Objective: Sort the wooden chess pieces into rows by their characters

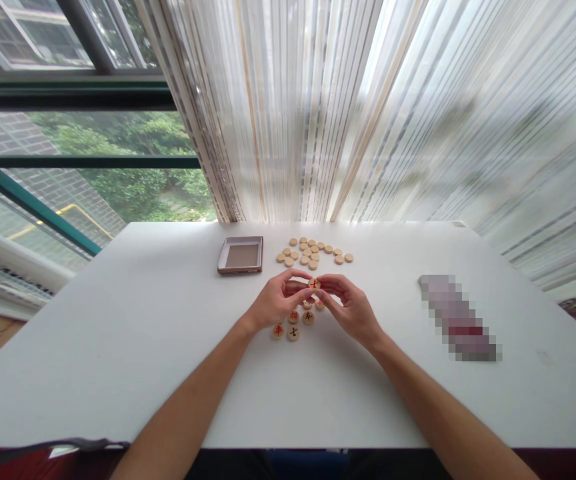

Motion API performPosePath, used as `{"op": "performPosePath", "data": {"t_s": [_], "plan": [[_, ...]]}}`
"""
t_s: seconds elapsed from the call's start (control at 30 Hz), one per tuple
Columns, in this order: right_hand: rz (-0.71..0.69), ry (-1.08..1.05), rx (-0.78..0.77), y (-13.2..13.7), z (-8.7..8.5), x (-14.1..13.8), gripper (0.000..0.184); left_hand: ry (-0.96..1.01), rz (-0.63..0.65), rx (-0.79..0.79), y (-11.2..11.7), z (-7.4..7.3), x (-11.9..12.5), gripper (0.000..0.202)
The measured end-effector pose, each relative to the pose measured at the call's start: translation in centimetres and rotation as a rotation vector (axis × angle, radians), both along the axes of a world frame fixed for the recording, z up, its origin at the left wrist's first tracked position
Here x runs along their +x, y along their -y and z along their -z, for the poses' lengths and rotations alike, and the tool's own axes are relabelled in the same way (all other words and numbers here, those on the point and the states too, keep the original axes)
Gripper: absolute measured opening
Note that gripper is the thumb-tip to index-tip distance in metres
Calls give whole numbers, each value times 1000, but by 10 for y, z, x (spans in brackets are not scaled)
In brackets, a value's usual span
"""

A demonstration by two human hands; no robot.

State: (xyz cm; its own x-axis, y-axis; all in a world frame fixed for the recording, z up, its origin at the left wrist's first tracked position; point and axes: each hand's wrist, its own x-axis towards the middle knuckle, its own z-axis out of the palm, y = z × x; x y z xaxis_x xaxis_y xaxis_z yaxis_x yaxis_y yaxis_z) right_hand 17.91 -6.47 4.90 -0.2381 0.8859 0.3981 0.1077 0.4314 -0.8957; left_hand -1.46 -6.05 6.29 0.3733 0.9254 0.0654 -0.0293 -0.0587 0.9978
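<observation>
Between the fingertips of both hands is a round wooden Chinese chess piece [315,285] with a red character facing me. My left hand [283,293] pinches its left side, and my right hand [345,300] grips it from the right. Below the hands lie several more pieces, face up, among them a red-marked piece [278,331] and a black-marked piece [293,332]. My fingers partly cover some of these. Farther back, several plain-looking pieces [313,264] are scattered in a loose cluster, no characters visible on them.
An open shallow box [222,257] with a brown inside sits left of the far cluster. At the right lies a long pixelated object [461,317]. The white table [118,347] reaches back to a striped curtain [278,120] and a window at the left.
</observation>
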Motion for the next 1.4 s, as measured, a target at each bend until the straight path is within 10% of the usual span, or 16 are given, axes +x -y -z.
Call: {"op": "performPosePath", "data": {"t_s": [1.4], "plan": [[-63, 80, -85, 0, -5, 8, 20, -361, -80, 475, 8, 1, 3, 25]]}}
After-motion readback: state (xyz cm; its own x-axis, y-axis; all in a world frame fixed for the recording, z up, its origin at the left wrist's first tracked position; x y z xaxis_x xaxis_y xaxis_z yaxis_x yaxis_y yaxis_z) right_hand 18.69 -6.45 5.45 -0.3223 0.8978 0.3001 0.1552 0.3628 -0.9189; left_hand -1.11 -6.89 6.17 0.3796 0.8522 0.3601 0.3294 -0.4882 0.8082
